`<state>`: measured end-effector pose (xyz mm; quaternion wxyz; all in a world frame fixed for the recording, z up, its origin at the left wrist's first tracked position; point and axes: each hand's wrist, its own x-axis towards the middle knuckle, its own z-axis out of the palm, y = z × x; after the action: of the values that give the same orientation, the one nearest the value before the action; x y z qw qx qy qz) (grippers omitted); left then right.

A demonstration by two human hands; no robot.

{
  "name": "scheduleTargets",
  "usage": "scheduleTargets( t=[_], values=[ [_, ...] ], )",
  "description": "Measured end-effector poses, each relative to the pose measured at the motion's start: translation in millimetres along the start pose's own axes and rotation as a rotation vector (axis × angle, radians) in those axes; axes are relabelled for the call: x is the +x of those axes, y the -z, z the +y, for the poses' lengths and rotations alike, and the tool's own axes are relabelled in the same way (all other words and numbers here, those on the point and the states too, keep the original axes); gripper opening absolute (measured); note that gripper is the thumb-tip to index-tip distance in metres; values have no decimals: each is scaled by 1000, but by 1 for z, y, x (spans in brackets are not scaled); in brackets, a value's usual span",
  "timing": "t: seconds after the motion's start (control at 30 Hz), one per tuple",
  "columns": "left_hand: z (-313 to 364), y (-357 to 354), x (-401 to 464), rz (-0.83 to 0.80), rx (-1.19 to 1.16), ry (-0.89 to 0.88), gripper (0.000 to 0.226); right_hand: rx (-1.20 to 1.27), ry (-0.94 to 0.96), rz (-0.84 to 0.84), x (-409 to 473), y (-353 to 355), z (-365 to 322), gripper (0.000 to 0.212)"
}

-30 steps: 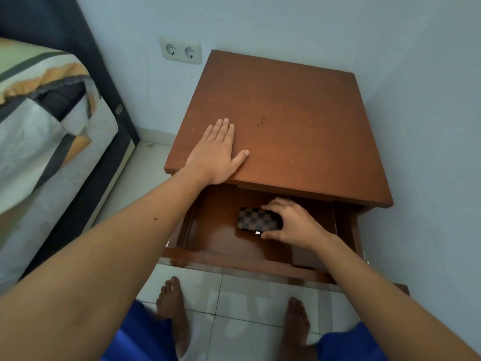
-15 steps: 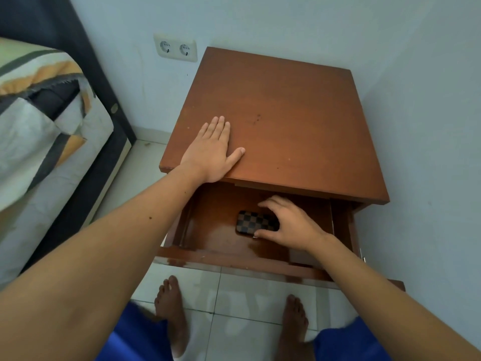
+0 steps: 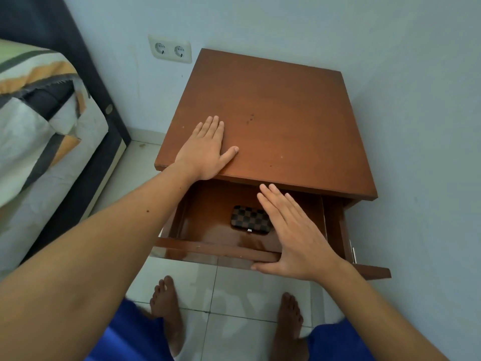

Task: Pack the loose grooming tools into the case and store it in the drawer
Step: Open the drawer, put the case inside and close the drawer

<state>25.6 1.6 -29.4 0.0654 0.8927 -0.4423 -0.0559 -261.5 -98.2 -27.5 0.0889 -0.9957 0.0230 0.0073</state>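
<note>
Fingers (image 3: 276, 201) straight, together, nothing held, right hand (image 3: 294, 235) | case (image 3: 251, 220) in open drawer (image 3: 208, 250) | risk: fingers pinched at closing

Head view, steeply down, close

case (image 3: 251, 220) flat in open drawer (image 3: 208, 250) | right hand (image 3: 294, 235) flat above, apart | left hand (image 3: 205, 149) flat on nightstand (image 3: 286, 121)
</note>
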Motion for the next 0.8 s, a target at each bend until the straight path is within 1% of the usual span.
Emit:
scheduleTargets(
  t=[0.33,0.5,0.6,0.8],
  values=[
    [-2,-2,3,-15,4,4,88,-115,-142,4,41,13,29,146],
    [-2,-3,4,-14,8,5,89,-117,-240,14,62,15,46,152],
    [-3,-3,4,-17,5,6,89,-120,-261,30,69,14,51,146],
    [-3,-4,4,-9,-5,-7,87,-135,-315,155,75,0,56,122]
  ],
)
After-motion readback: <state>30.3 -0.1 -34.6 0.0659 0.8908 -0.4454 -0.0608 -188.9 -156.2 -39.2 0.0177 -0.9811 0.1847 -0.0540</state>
